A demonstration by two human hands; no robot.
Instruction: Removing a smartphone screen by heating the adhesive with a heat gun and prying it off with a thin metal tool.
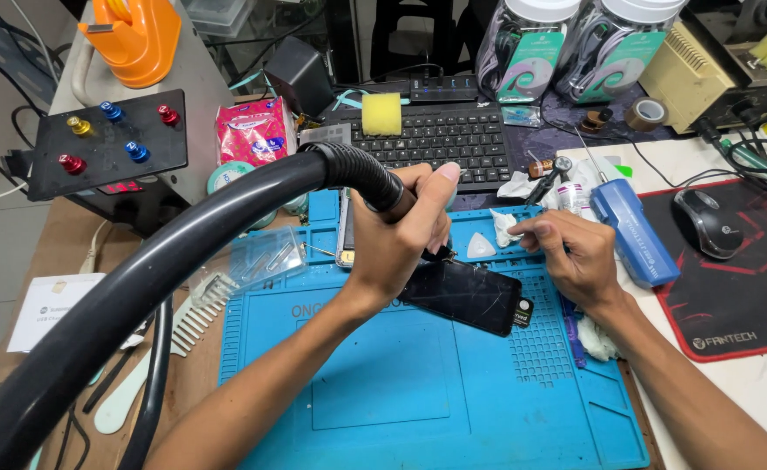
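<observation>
On the blue work mat (418, 392) in the middle of the table, a person is working over a dark phone screen (463, 294) that lies flat and slightly turned. The left hand (398, 237) is wrapped closed around the grip of a thick black hose (140, 287), and the tip of this tool points down at the far left corner of the screen; I cannot tell if it really touches. The right hand (573, 252) is to the right of it, with fingers pinched on a small white tissue (505, 228) just beside the far edge of the screen. I judge that the step in hand is treating this corner with the tool while the other hand waits with the tissue. The next move would call for a steady tip and a careful wipe or lift near that corner. Farther away there is a black keyboard (440, 137) with a yellow sponge (381, 113) on it, and two jars with cables (575, 48) behind. At the right a blue handheld tool (634, 231) lies near a black mouse (708, 223) on a red and black pad (749, 305). At the left stands a black box with coloured knobs (109, 144), a pink packet (251, 130) and an orange object (135, 35). The room looks like a crowded repair bench.
</observation>
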